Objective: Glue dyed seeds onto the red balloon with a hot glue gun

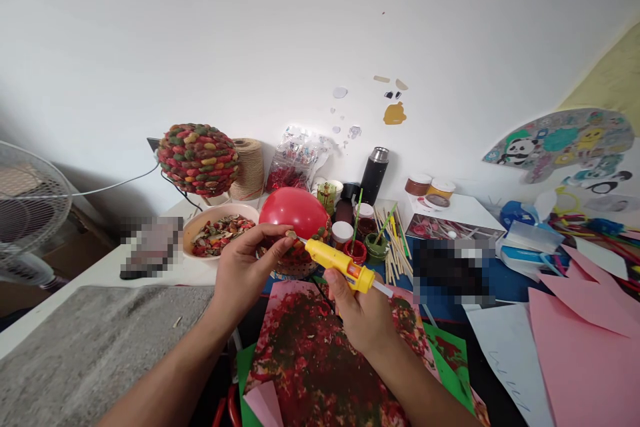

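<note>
Between the thumb and fingertips of my left hand [245,267] is a small painted nut shell [291,234]. My right hand [363,310] is wrapped round a yellow hot glue gun [335,259], a clear glue stick poking out of its back. The gun's nozzle points left and meets or nearly meets the shell. Just behind both hands stands a red balloon [293,209], its lower part covered with coloured shells and partly hidden by my left hand. To the left, a pale pink bowl [189,230] holds many red, green and brown shells.
A shell-covered ball [199,159] stands behind the bowl, beside a twine spool [249,169]. Paint jars [377,250], wooden sticks [395,260] and a black flask [375,177] are right of the balloon. Paint-stained paper [320,360] lies below my hands; a fan [30,213] is far left.
</note>
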The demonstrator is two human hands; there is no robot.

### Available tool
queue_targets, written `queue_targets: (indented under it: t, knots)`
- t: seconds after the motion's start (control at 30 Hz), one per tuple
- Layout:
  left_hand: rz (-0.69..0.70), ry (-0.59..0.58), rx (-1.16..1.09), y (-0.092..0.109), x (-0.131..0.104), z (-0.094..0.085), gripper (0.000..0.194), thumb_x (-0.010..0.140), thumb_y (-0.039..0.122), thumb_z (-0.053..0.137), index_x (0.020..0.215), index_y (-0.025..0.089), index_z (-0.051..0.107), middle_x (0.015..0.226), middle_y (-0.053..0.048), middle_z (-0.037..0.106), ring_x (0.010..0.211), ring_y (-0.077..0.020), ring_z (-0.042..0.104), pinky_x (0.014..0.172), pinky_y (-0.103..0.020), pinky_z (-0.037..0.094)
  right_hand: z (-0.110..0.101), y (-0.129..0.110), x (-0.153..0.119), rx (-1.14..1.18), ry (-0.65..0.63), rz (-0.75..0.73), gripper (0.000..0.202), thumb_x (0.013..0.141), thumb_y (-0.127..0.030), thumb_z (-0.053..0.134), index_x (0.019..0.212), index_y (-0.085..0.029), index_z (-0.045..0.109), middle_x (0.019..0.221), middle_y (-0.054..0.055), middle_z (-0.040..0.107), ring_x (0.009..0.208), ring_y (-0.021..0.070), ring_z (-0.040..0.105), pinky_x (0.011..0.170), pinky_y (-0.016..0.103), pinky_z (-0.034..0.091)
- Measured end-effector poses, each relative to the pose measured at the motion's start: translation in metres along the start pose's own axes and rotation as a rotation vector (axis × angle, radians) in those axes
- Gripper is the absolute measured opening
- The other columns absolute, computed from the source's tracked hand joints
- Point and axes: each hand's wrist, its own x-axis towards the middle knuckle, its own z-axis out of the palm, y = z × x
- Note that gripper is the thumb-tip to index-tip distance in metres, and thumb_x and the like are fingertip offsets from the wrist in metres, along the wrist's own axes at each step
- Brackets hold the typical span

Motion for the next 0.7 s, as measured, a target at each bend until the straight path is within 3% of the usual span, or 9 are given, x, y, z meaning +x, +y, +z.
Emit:
queue_targets:
  t: [0.7]
  knots:
    - [0.017, 0.011, 0.034, -0.0014, 0.0000, -0.0016, 0.034, 0.087, 0.052, 0.086, 0.103, 0.023, 0.086, 0.097, -0.007, 0.086, 0.080, -0.0218, 0.078, 0.073, -0.030, 0.064, 0.0006, 0.0009, 0.0003, -0.005, 0.005, -0.011, 0.067, 0.108, -0.072, 0.048, 0.065, -0.024, 0.065, 0.046, 0.000, 0.054, 0.043, 0.0174, 0.057, 0.044, 0.027, 0.043]
